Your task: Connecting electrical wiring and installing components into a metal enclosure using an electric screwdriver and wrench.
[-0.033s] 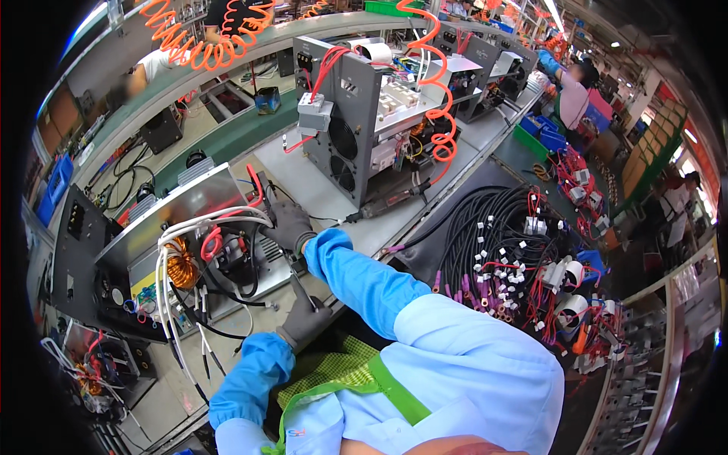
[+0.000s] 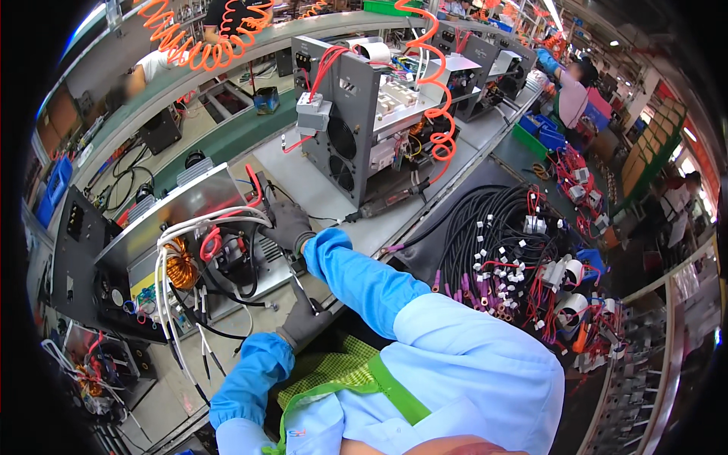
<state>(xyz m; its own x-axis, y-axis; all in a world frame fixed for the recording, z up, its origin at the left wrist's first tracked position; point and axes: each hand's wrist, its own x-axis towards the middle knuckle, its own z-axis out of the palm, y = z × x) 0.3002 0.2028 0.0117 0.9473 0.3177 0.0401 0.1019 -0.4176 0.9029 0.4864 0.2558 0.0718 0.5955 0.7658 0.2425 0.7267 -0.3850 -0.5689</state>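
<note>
My left hand (image 2: pixel 305 321), in a dark grey glove, is closed around a slim metal hand tool (image 2: pixel 300 290) whose exact kind I cannot make out. Higher up, my right hand (image 2: pixel 287 224), gloved alike, has its fingers curled at the near right edge of an open electrical unit (image 2: pixel 171 227); what they grip is hidden. Thick white cables (image 2: pixel 205 221) run from the right hand across the unit and hang down its front. Inside it show a copper-wound coil (image 2: pixel 181 265) and red cable (image 2: pixel 212 244).
A grey unit with fans (image 2: pixel 341 136) stands upright beyond my hands, a corded power tool (image 2: pixel 390 202) lying beside it. Orange coiled hoses (image 2: pixel 440 114) hang overhead. Black cables with lugs (image 2: pixel 485 243) are heaped to the right. A co-worker (image 2: pixel 574 95) stands farther off.
</note>
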